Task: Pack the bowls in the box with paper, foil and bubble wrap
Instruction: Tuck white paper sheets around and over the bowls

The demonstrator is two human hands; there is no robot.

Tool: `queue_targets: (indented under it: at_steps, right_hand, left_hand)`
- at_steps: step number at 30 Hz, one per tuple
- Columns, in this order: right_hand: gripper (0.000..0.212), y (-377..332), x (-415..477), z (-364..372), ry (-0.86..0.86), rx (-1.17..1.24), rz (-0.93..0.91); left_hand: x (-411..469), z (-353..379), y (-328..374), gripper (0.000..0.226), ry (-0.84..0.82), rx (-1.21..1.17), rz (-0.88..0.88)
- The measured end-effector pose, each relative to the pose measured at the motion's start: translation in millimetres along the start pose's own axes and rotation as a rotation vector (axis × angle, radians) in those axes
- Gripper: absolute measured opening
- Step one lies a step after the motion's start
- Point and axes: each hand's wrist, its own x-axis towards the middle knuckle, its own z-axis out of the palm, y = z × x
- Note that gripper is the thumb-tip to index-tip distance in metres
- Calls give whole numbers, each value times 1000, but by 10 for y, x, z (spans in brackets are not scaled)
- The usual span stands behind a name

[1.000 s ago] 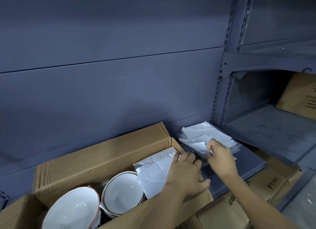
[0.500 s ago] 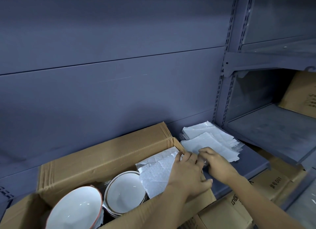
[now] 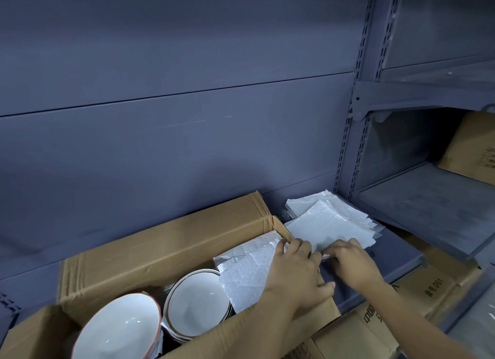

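Observation:
An open cardboard box (image 3: 160,246) sits on the grey shelf. Inside it stand a red-rimmed white bowl (image 3: 117,329) at the left and a stack of dark-rimmed white bowls (image 3: 197,305) beside it. A crumpled white sheet (image 3: 243,267) lies in the box's right end. My left hand (image 3: 294,275) rests on the box's right wall. My right hand (image 3: 351,262) pinches the near edge of the top white sheet (image 3: 329,230), which lies on a pile of wrapping sheets (image 3: 310,200) just right of the box.
The shelf's grey back panel rises behind the box. A lower side shelf (image 3: 428,206) at the right carries a cardboard carton (image 3: 471,149). Printed cartons (image 3: 380,318) sit below the shelf's front edge (image 3: 396,267).
My right hand pulled the top sheet off the pile towards me and moved left until it met my left hand. The left hand stayed on the box wall.

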Motion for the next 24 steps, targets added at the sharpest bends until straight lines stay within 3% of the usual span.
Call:
queue_targets:
  at_steps: [8,16,21,24]
  right_hand:
    - [41,-62,84,-33,62,87,77]
    - [43,-14,83,25,40,14,64]
    - [26,-34,65,-8,111,55,53]
    - [10,-110,38,-80,266,177,87]
  left_hand:
    - [-8,5,-4,51,6,6,5]
    - [-9,13,-13,52,7,-3,13]
    - [-11,15,-4,52,18,0,11]
    - [-5,26,-8,51,25,10,13]
